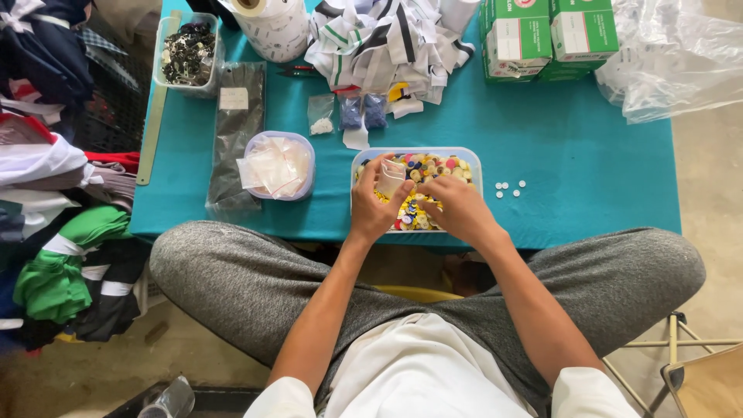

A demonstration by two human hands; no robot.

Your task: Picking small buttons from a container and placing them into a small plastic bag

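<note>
Pinched in the left hand (374,203) grip is a small clear bag (391,177), held over the tray of coloured buttons (424,172) at the tabletop (588,178) front edge; the right hand (458,207) curls down among the buttons, what it grips hidden. Filling the bag seems in hand; next calls for a fine pinch. Left of the tray, a tub of clear bags (279,165); right, loose white buttons (509,188).

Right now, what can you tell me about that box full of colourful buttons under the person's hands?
The button tub is a shallow, rectangular container of clear, pale plastic with rounded corners and no lid on it. It sits flat near the front edge of the teal table, heaped with small round buttons, mostly yellow, with pink, blue, red and dark ones. The left hand holds a small clear bag over it; the right hand rests down among the buttons. A few loose white buttons lie just beside it.
</note>
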